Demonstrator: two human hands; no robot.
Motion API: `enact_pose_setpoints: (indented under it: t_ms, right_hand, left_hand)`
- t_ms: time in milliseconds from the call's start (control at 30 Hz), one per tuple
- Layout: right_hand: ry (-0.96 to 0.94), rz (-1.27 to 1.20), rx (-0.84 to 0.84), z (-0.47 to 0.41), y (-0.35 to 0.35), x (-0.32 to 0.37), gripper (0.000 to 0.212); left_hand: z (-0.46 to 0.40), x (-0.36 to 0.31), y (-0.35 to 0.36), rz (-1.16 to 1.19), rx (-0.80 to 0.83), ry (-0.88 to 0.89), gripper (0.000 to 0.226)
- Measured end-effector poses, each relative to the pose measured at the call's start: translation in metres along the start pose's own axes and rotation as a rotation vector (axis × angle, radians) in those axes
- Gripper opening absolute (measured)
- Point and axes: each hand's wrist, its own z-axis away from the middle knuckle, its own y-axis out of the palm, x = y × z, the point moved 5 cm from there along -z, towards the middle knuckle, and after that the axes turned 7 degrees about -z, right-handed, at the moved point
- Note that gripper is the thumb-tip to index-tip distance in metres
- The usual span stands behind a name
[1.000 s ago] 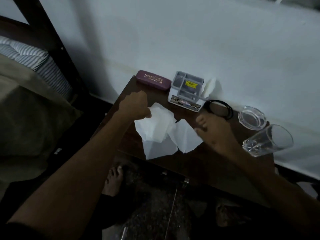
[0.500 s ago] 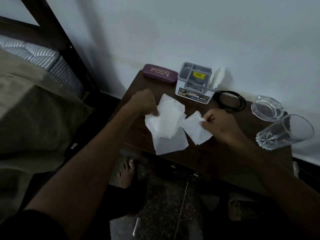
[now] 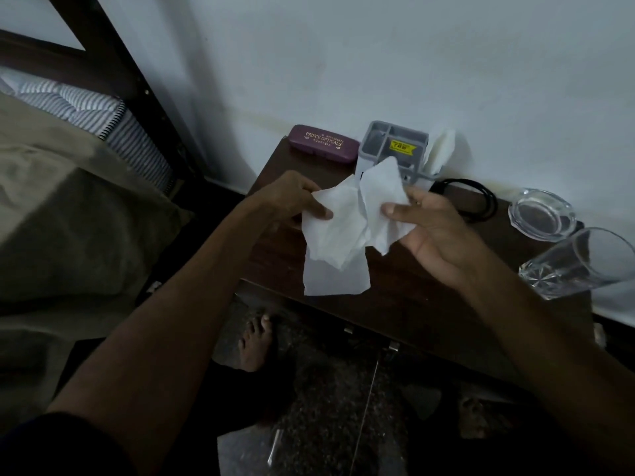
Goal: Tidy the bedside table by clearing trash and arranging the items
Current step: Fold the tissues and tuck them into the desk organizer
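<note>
Over the dark wooden bedside table (image 3: 422, 304) I hold white tissues in both hands. My left hand (image 3: 292, 201) pinches a bunch of white tissue (image 3: 335, 242) by its left edge, and its lower sheet hangs down to the table's front edge. My right hand (image 3: 433, 231) pinches a second tissue piece (image 3: 381, 197) between thumb and fingers, lifted beside the first. The two pieces touch in the middle.
Along the wall stand a maroon glasses case (image 3: 323, 143), a grey organiser (image 3: 395, 149) with a tissue (image 3: 441, 149) tucked at its right, a black cable coil (image 3: 470, 201), a glass ashtray (image 3: 543, 214) and a glass tumbler (image 3: 580, 262). A bed (image 3: 68, 201) lies left.
My right hand has picked the right tissue off the table and raised it toward the left bunch. Both hands have lifted slightly.
</note>
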Motion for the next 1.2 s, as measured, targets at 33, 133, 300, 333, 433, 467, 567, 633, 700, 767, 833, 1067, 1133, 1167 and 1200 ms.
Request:
enact_pose_setpoints:
  t_ms: [33,133,300,333,433,467,567,633,700,767,833,1067,1133,1167,1200]
  right_hand:
    - [0.001,0.018,-0.035,-0.005,0.003,-0.008,0.047]
    - [0.005,0.094,-0.183,-0.018,0.006,-0.036,0.036]
    - [-0.059,0.633,-0.414,-0.032,0.004,-0.052,0.020]
    - [-0.117,0.737,-0.417,-0.033,0.006,-0.049,0.023]
    - [-0.245,0.901,-0.369,-0.032,0.014,-0.043,0.025]
    - [-0.268,0.917,-0.353,-0.032,0.016,-0.042,0.025]
    - [-0.304,0.890,-0.348,-0.030,0.020,-0.041,0.023]
    - [-0.311,0.845,-0.364,-0.029,0.021,-0.040,0.020]
    - [-0.293,0.801,-0.358,-0.030,0.022,-0.042,0.018]
    - [-0.275,0.743,-0.329,-0.033,0.022,-0.044,0.016]
    - [-0.259,0.695,-0.304,-0.035,0.022,-0.048,0.017]
    - [-0.294,0.690,-0.209,-0.038,0.028,-0.045,0.016]
    - [-0.291,0.702,-0.179,-0.038,0.030,-0.045,0.015]
    - [-0.289,0.712,-0.169,-0.037,0.031,-0.045,0.014]
    - [-0.292,0.720,-0.165,-0.037,0.030,-0.045,0.013]
  left_hand:
    - [0.001,0.001,0.001,0.030,-0.007,-0.003,0.040]
    - [0.001,0.002,0.005,0.108,-0.028,-0.015,0.029]
    - [0.001,0.007,0.006,0.181,-0.086,-0.059,0.011]
    - [0.000,0.007,0.006,0.181,-0.086,-0.064,0.008]
    - [0.000,0.007,0.005,0.168,-0.104,-0.071,0.009]
    - [0.000,0.007,0.004,0.169,-0.113,-0.070,0.011]
    - [0.000,0.006,0.003,0.162,-0.117,-0.059,0.013]
    - [0.000,0.006,0.003,0.156,-0.107,-0.055,0.015]
    - [-0.001,0.008,0.003,0.158,-0.100,-0.061,0.017]
    - [-0.002,0.010,0.003,0.163,-0.086,-0.063,0.019]
    - [-0.003,0.010,0.003,0.170,-0.072,-0.058,0.021]
    - [-0.001,0.012,0.005,0.154,0.015,-0.047,0.026]
    - [-0.001,0.012,0.006,0.158,0.036,-0.044,0.028]
    - [-0.001,0.013,0.006,0.150,0.042,-0.042,0.028]
    - [-0.001,0.012,0.006,0.137,0.042,-0.041,0.029]
